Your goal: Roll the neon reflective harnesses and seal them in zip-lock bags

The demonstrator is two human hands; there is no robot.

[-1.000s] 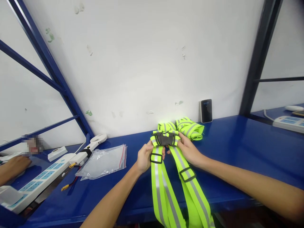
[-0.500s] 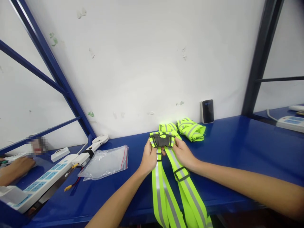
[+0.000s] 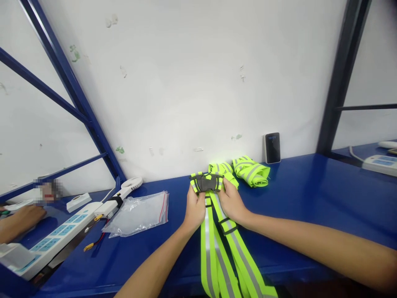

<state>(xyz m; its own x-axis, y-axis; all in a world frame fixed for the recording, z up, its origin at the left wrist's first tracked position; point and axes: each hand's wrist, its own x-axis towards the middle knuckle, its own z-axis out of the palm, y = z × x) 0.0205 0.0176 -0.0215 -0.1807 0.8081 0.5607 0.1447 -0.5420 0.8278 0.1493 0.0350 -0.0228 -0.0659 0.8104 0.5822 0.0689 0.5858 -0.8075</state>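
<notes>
Black buckle (image 3: 206, 182) pinched by left hand (image 3: 194, 207) and right hand (image 3: 232, 203) — straps (image 3: 217, 252) cut off below.

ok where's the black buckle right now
Head view, centre: the black buckle is held between the left hand and right hand, just in front of the folded yellow straps.

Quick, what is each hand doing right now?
Left hand: closed, gripping the left end of the black buckle on the neon strap.
Right hand: closed, gripping the buckle's right end.
</notes>
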